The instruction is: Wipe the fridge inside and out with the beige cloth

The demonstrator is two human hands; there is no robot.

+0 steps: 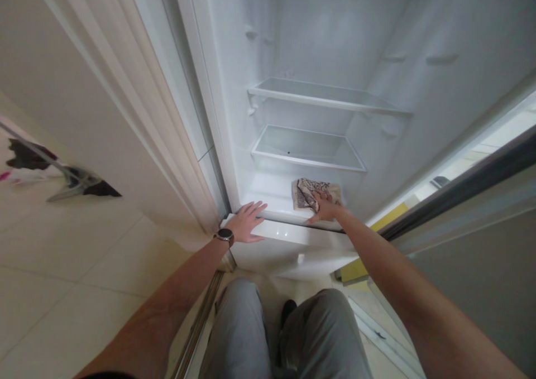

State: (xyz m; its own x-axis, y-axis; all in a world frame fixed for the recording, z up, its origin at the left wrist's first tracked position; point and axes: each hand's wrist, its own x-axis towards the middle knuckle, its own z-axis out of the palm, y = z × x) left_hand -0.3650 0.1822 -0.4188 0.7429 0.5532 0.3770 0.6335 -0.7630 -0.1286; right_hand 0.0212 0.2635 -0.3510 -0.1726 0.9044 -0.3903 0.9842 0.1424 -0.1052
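I face an open white fridge with bare glass shelves (pixel 310 150). My right hand (pixel 324 207) presses a patterned beige and brown cloth (pixel 307 192) flat onto the lowest shelf surface (pixel 272 192), fingers lying on the cloth. My left hand (pixel 248 221), with a dark watch on the wrist, lies flat with fingers spread on the front left edge of the white drawer (pixel 288 236) below that shelf. It holds nothing.
The fridge door (pixel 460 245) stands open at the right. A white wall panel (pixel 104 116) is at the left, with a drying rack and dark clothes (pixel 62 172) over a tiled floor. My knees in grey trousers (pixel 285 334) are below.
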